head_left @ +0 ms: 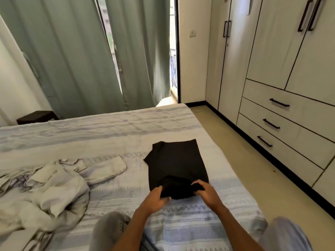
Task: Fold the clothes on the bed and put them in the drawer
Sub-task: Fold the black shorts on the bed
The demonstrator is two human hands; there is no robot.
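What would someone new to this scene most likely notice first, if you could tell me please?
Probably the black garment, dark against the pale striped bed, lying partly folded near the bed's right side. The left hand and right hand both grip its near edge. Next, the crumpled pale clothes heaped at the left, and the closed drawers in the wardrobe on the right.

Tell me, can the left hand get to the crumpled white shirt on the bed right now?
Probably yes. The white shirt lies on the bed to the left hand's side with nothing between them, but that hand grips the black garment and would have to let go.
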